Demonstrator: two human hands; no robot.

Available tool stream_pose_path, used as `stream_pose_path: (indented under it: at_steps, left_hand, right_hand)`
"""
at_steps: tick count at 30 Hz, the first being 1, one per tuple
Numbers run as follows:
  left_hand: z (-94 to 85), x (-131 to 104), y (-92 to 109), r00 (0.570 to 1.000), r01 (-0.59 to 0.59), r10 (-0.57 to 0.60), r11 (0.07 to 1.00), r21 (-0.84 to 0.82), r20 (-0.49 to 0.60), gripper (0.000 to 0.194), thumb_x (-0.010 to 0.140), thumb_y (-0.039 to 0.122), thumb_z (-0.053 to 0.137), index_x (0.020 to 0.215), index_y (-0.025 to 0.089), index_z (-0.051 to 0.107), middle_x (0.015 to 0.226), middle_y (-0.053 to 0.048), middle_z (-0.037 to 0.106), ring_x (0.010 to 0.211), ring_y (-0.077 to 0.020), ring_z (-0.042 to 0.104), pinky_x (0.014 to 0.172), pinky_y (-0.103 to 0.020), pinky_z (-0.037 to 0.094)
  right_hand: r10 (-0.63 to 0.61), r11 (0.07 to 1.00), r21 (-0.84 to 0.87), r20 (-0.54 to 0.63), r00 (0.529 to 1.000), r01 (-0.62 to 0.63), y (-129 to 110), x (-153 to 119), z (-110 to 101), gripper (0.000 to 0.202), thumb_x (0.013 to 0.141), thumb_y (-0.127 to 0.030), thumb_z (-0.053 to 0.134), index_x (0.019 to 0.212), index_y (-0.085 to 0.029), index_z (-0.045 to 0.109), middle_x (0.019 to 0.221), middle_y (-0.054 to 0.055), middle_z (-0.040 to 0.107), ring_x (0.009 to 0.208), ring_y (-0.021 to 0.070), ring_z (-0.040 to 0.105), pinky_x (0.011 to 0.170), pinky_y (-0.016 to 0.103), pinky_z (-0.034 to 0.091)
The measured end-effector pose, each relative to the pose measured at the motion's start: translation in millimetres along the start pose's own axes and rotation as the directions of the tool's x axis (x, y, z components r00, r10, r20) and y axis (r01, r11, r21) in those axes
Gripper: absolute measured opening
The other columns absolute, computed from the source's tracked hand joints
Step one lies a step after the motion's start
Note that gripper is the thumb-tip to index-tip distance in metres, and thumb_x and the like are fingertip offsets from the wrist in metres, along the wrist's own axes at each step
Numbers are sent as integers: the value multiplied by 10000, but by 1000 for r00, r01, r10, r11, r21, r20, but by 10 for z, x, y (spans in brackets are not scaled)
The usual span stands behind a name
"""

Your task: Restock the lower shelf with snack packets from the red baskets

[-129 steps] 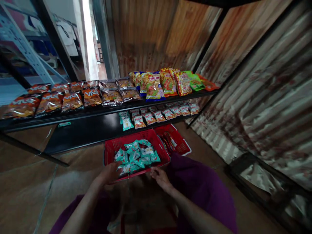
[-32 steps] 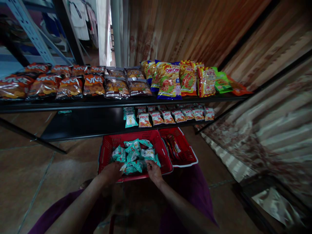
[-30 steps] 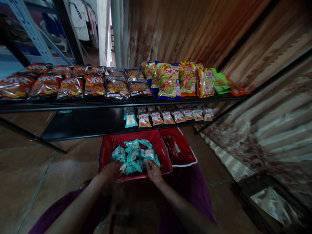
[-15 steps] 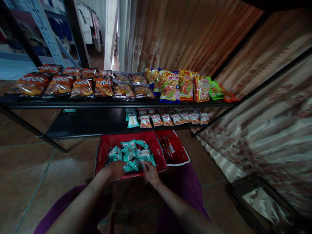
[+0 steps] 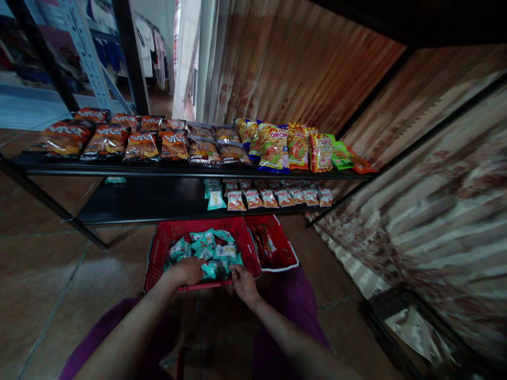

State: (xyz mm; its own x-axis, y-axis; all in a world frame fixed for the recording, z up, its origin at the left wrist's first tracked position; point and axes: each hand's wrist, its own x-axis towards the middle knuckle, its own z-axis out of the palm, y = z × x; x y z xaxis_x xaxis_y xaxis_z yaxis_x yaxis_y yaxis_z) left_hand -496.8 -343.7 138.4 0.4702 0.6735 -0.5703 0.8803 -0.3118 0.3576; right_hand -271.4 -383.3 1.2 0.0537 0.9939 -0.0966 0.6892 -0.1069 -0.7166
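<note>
Your left hand [image 5: 187, 271] and right hand [image 5: 244, 284] flank the front teal packets [image 5: 215, 269] inside the red basket [image 5: 249, 254]; whether either grip is closed, I cannot tell.

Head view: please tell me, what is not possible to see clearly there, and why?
In the head view:
Left hand: its own back hides its grip.
Larger basket: teal packets cover much of its floor.
Lower shelf: upper shelf partly hides the rear packets.
Smaller basket: its dark packets are too small and dim to read.
</note>
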Motion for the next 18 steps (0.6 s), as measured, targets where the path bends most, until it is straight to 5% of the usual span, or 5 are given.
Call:
stream_pose_path:
  at_steps: [18]
  left_hand:
    - [-35, -36, -94, 999, 2, -2, 1000, 8, -52, 506, 862, 270, 421, 1351, 168, 505, 1360, -151, 541, 1243, -267, 526, 1015, -381, 411]
  right_hand:
    - [-84, 996, 33, 31, 996, 83, -210, -164, -26, 303, 785, -117, 462, 958, -186, 700, 991, 82, 722, 947, 195, 681, 909, 331, 515]
